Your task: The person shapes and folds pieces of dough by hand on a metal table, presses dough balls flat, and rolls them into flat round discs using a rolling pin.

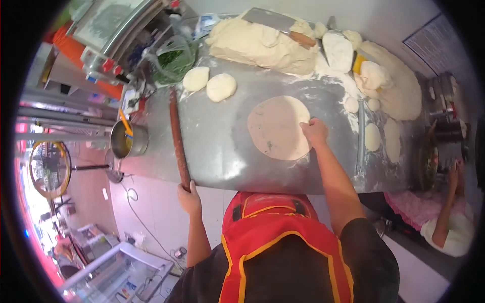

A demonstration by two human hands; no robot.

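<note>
In the head view, a flat round sheet of dough (275,126) lies on the metal worktop (217,131), with a few dark green specks near its lower edge. My right hand (316,132) pinches the sheet's right rim between thumb and fingers. At the left, my left hand (190,198) is wrapped round the near end of a long brown rolling pin (177,136), which rests on the worktop pointing away from me. Two thick dough rounds (221,87) sit beyond the pin. A large dough mass (260,45) lies at the back, with a scraper (270,19) on top.
A plastic bag of chopped greens (174,60) stands at back left, near a metal pot (129,140) with an orange-handled utensil. Right of the sheet are a grey rod (361,136), small dough pieces (372,137) and a floury pile (399,86). Another person's arm (447,212) shows at far right.
</note>
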